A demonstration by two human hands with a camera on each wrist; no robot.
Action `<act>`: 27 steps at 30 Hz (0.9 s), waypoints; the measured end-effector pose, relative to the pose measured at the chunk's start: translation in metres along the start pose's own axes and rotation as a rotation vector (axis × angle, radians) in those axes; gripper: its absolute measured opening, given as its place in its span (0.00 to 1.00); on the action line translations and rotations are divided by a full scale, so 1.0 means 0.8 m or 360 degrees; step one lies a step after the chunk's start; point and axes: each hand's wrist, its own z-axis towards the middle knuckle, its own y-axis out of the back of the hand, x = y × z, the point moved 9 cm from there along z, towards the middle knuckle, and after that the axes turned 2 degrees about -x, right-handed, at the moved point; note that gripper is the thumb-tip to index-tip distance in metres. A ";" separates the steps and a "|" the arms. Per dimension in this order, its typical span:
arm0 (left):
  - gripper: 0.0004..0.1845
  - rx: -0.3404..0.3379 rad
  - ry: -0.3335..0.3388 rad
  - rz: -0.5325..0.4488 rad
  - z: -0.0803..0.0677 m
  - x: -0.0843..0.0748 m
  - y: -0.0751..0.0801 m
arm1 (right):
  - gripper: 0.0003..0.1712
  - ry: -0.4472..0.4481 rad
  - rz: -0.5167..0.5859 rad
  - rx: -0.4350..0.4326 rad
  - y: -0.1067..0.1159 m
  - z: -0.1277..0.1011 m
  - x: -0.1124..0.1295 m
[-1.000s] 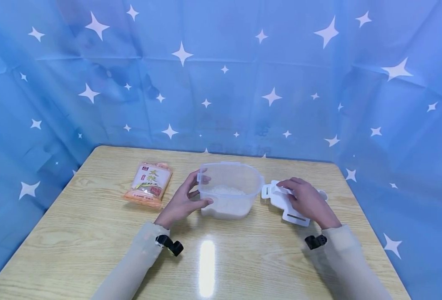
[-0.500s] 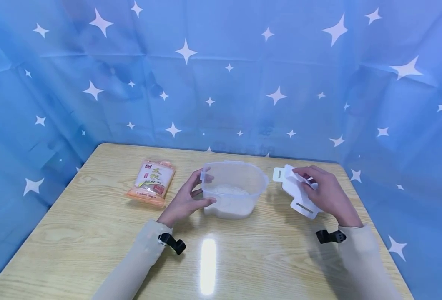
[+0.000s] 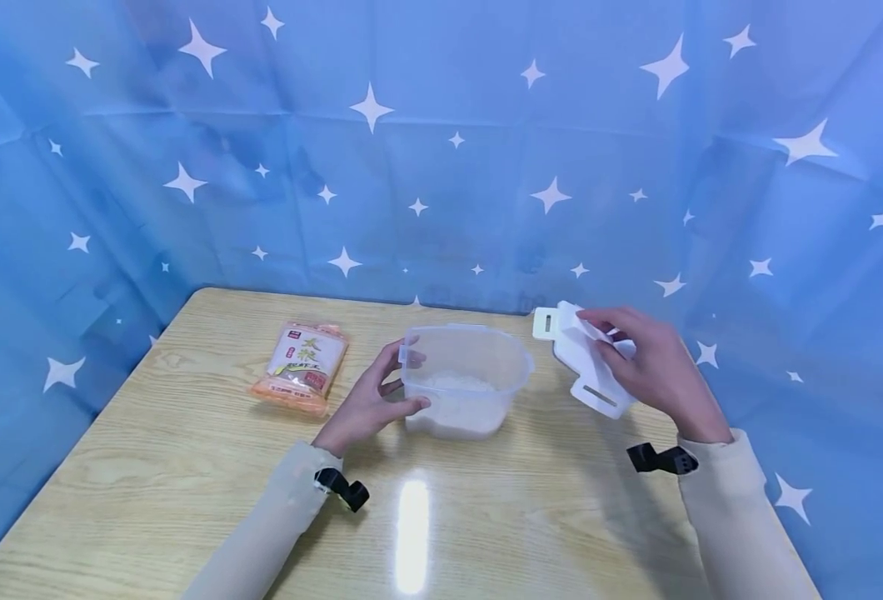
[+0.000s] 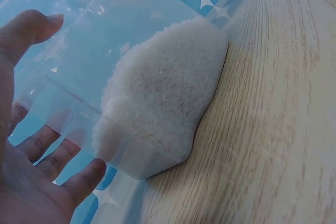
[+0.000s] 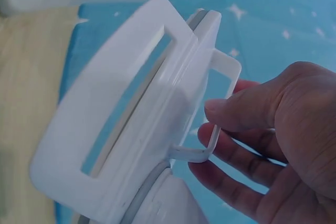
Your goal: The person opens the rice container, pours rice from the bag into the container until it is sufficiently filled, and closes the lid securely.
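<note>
A clear plastic container (image 3: pixel 512 379) stands on the table with white rice (image 4: pixel 163 87) in its bottom. My left hand (image 3: pixel 372 398) holds it by the left end, thumb at the near wall and fingers round the far side. To the right, my right hand (image 3: pixel 655 362) pinches a white lid (image 3: pixel 578 354) by its raised handle (image 5: pixel 234 72), thumb against fingers through the loop. The lid is tilted above the table, right of the container's rim, with a slotted locking flap (image 5: pixel 105 103) hanging out from its edge.
An orange and white printed plastic packet (image 3: pixel 306 362) lies on the wooden table (image 3: pixel 187 467), left of the container. Behind the table hangs a blue star-patterned curtain (image 3: pixel 441 167). A bright light reflection shows on the tabletop in front.
My right hand has lifted the lid off the table and tilted it, bringing it higher and slightly back toward the container. My left hand keeps its hold on the container.
</note>
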 end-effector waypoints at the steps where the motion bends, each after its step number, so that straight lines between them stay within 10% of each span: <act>1: 0.47 0.0001 0.0004 -0.0001 0.000 0.000 0.000 | 0.27 0.0003 0.0004 0.0011 0.001 0.004 0.005; 16: 0.47 -0.0014 -0.0016 0.0047 0.000 0.002 0.002 | 0.27 0.0397 0.0091 0.0043 -0.002 0.059 0.091; 27: 0.47 -0.0010 -0.0016 0.0044 0.000 0.002 0.001 | 0.22 0.0432 0.0055 0.0334 -0.036 0.084 0.134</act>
